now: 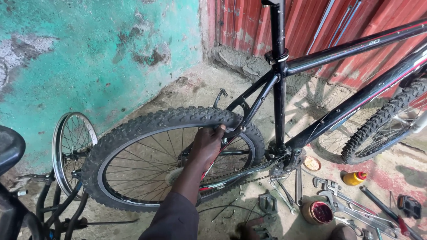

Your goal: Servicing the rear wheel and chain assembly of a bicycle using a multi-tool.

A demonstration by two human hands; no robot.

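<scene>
Work is being carried out on the rear tyre of a black bicycle frame, which is being kept upright on the concrete ground beside a turquoise wall. The knobbly tyre is being gripped at its top by the left hand, close to where the seat stays are passing over the wheel. The fingers are being curled tightly over the tread, closed on the rubber; the thumb cannot be made out. The right hand is not being shown at all.

Judging from this grip, the tyre is being checked or seated against the rim, just under the stays. Whatever move follows is being made awkward by the narrow gap between tread and frame: a firm hold is being called for, with the fingers kept out of the spokes and away from the chain below.

A bare spare wheel is being leant against the wall to the left. Spanners, a small yellow bottle and an open tin of red grease are being kept on the ground to the right, near the front wheel.
</scene>
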